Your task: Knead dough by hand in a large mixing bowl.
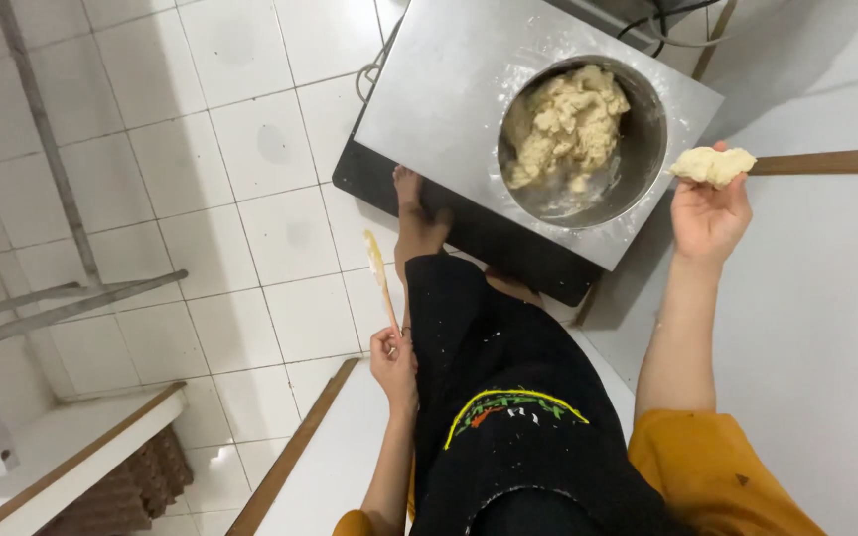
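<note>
White floor tiles [250, 149]; steel bowl [647, 149] on metal-topped stand [429, 89]; white counter [826, 328] right.

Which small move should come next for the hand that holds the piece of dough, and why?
Probably set it on the white counter beside the right hand. The dough lump is already clear of the metal bowl, and the left hand is busy holding a wooden spatula.

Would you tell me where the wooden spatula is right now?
In the head view, the wooden spatula is in the left hand, held upright over the white tiled floor, left of the metal bowl.
</note>
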